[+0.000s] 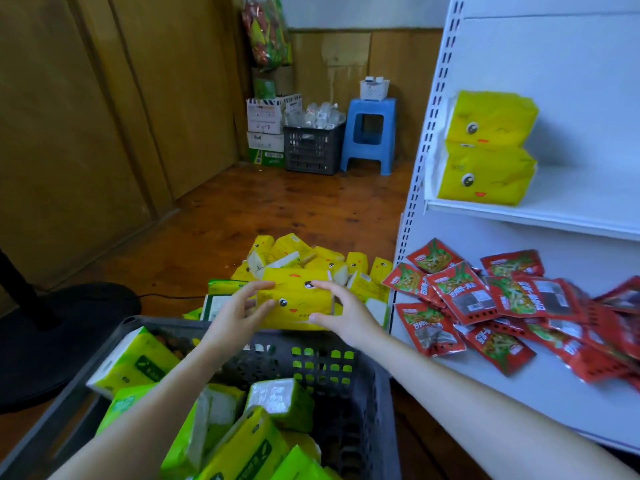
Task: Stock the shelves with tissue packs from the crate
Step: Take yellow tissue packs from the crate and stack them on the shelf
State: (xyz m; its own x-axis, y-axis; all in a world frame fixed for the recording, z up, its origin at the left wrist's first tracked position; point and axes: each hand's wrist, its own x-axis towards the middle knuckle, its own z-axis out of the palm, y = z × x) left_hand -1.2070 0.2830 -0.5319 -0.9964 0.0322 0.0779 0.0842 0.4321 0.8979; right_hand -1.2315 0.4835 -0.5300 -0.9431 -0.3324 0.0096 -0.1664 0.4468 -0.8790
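Two stacked yellow tissue packs with cartoon faces are held between my hands above the far rim of the grey crate. My left hand grips their left end and my right hand grips their right end. The crate holds several green tissue packs. More yellow packs lie in a heap on the floor beyond. Two yellow packs stand stacked on the white shelf at the right.
The lower shelf carries several red snack packets. A black fan base sits on the floor at the left. In the far corner stand cardboard boxes, a dark crate and a blue stool.
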